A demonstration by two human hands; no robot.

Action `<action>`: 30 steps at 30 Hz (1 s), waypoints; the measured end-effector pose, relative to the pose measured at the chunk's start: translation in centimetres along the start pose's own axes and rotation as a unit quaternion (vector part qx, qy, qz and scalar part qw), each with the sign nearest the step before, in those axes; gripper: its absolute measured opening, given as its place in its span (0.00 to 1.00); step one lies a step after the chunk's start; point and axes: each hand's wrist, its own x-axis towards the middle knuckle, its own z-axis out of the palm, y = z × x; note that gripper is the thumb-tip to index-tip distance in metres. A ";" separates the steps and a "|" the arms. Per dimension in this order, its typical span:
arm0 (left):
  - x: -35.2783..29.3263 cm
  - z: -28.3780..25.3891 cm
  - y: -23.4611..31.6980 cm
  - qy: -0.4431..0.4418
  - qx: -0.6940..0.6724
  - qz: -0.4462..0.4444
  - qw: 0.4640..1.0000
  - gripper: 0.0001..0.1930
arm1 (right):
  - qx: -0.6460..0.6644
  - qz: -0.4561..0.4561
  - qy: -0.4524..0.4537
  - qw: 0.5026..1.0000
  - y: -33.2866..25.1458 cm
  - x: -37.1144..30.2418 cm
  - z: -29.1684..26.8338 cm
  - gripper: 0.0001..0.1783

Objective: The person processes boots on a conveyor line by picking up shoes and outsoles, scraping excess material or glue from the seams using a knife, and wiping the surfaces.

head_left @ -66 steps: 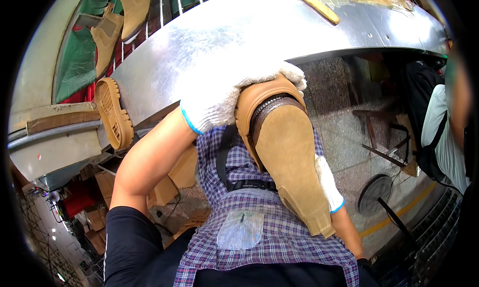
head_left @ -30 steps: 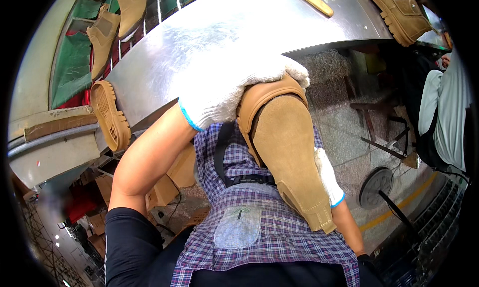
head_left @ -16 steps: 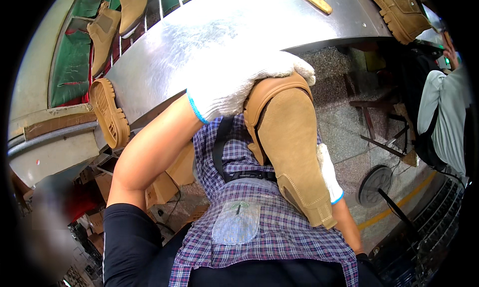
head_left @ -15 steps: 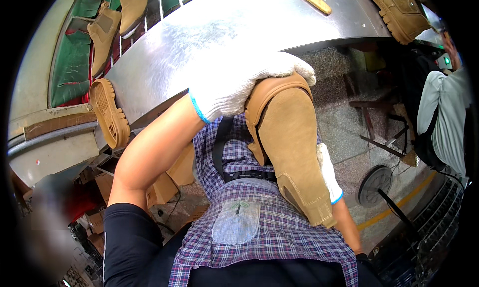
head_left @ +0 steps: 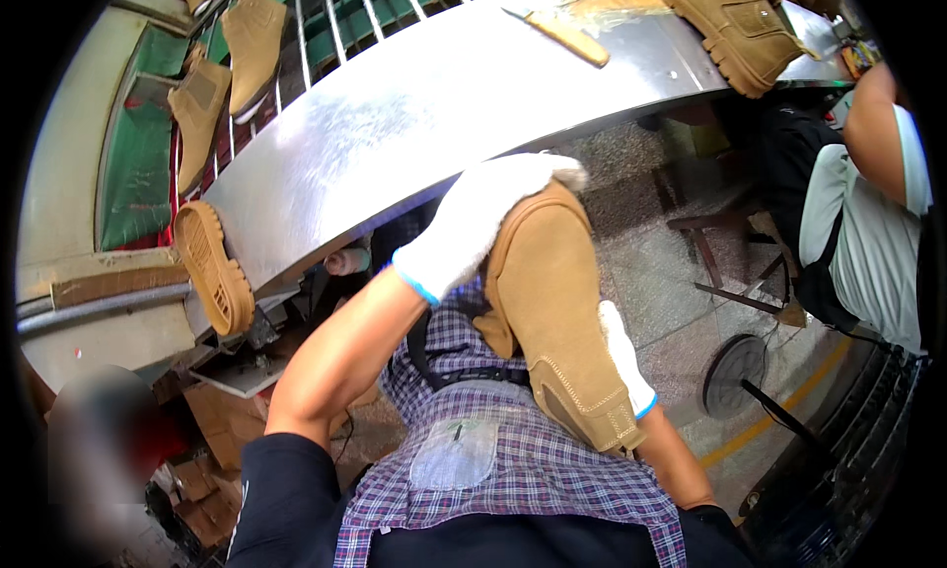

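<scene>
In front of my apron I hold a tan suede ankle boot (head_left: pixel 557 302), toe pointing away and shaft slanting toward me on the right. My left hand (head_left: pixel 483 213), in a white knit glove with a blue cuff, is closed over the far toe end and its brown sole edge (head_left: pixel 503 242). A flap of similar brown (head_left: pixel 495 333) sticks out at the boot's left side; what it joins is hidden. My right hand (head_left: pixel 625 359), gloved too, presses along the boot's right side. Its fingers are mostly hidden behind the boot.
A metal bench (head_left: pixel 395 134) curves ahead, bearing a wooden-handled knife (head_left: pixel 567 37) and another tan boot (head_left: pixel 735 30). A loose rubber sole (head_left: pixel 212 267) leans at its left end. More boots (head_left: pixel 254 50) stand on a barred rack. A seated person (head_left: pixel 873 223) is at right.
Both hands and the boot have shifted slightly left in the picture. The bench and its knife sit lower in view, and more of the seated person's arm shows.
</scene>
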 end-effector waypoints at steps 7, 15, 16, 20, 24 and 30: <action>-0.7 0.6 0.2 0.169 0.456 0.182 0.855 0.17 | 0.125 0.018 -0.124 0.984 -1.4 2.5 -0.2 0.38; -2.8 -5.4 9.8 0.156 0.022 -0.037 0.987 0.27 | -0.502 -0.266 -0.001 0.823 -2.4 2.2 10.1 0.29; -3.6 -6.3 10.3 0.135 -0.014 -0.054 0.989 0.28 | -0.545 -0.255 0.004 0.798 -2.0 2.0 11.0 0.32; -8.4 -10.2 6.4 0.150 -0.087 -0.065 0.983 0.29 | -0.756 -0.109 -0.074 0.641 -3.9 0.4 12.7 0.35; -12.1 -12.5 6.2 0.178 -0.154 -0.055 0.970 0.28 | -0.711 -0.189 -0.077 0.673 -6.3 0.9 10.3 0.22; -13.1 -14.2 4.8 0.226 -0.171 -0.060 0.957 0.31 | -0.755 -0.607 0.128 0.211 -16.9 10.9 14.9 0.35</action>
